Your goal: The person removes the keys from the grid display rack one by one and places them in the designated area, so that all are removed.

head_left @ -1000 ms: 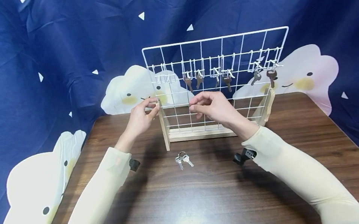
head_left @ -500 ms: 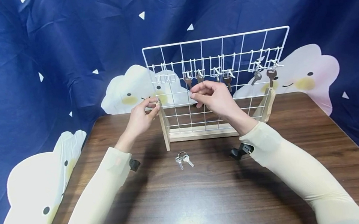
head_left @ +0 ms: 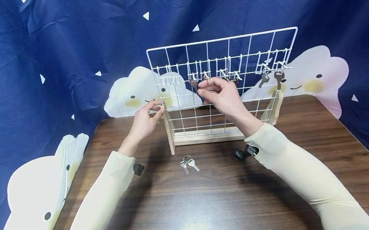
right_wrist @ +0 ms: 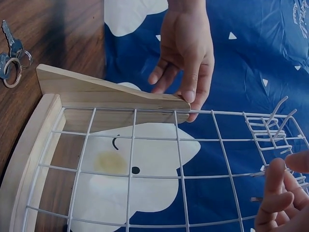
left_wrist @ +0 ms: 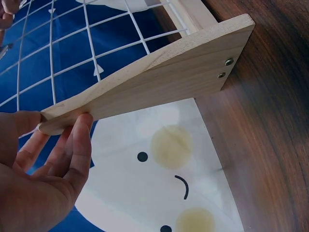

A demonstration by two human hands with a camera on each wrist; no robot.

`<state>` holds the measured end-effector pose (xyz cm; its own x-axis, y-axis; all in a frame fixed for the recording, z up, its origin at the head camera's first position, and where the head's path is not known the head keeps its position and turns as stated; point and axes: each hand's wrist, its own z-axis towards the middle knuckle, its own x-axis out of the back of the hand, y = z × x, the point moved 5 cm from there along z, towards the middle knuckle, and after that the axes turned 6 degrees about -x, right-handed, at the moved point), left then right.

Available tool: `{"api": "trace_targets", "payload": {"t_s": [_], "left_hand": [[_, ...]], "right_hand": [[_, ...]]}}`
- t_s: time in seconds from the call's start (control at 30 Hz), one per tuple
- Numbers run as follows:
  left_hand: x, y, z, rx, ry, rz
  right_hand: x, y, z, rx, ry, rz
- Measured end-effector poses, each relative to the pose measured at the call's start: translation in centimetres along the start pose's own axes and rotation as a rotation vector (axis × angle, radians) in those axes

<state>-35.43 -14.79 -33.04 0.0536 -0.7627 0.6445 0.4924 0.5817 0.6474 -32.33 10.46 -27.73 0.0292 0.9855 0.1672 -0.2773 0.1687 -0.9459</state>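
A white wire grid rack (head_left: 183, 108) on a wooden stand faces me, with several keys hanging from its hooks. My left hand (head_left: 146, 119) grips the top of the stand's left wooden upright (left_wrist: 145, 87) between thumb and fingers. In front of the grid, my right hand (head_left: 225, 96) is raised, its bent fingers just below the middle hooks. Its thumb and fingertips are parted close to a brown key (head_left: 194, 83), with nothing visible between them. In the right wrist view, the right hand's fingers (right_wrist: 275, 193) overlap the hook area, so contact with a key is unclear.
Two silver keys on a ring (head_left: 189, 164) lie on the brown wooden table (head_left: 169, 210) before the rack. Bare hooks (head_left: 170, 80) hang at the grid's left end. Two more keys (head_left: 279, 79) hang at the right. A blue curtain (head_left: 107, 32) stands behind.
My right hand has risen along the grid and shifted slightly right, reaching the hanging keys. The left hand stays on the upright, and the silver keys have not moved.
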Motion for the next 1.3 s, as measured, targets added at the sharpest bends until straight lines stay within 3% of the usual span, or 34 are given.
{"api": "trace_targets", "payload": {"t_s": [0.37, 0.87, 1.3], "left_hand": [[0.0, 0.2, 0.0, 0.005, 0.004, -0.005], [0.0, 0.1, 0.1, 0.01, 0.003, -0.008], [0.0, 0.2, 0.0, -0.003, 0.002, -0.006]], "right_hand": [[-0.2, -0.1, 0.3, 0.034, 0.059, -0.16], [-0.8, -0.3, 0.9, 0.081, 0.059, -0.172], [-1.2, -0.4, 1.1, 0.055, 0.088, -0.18]]}}
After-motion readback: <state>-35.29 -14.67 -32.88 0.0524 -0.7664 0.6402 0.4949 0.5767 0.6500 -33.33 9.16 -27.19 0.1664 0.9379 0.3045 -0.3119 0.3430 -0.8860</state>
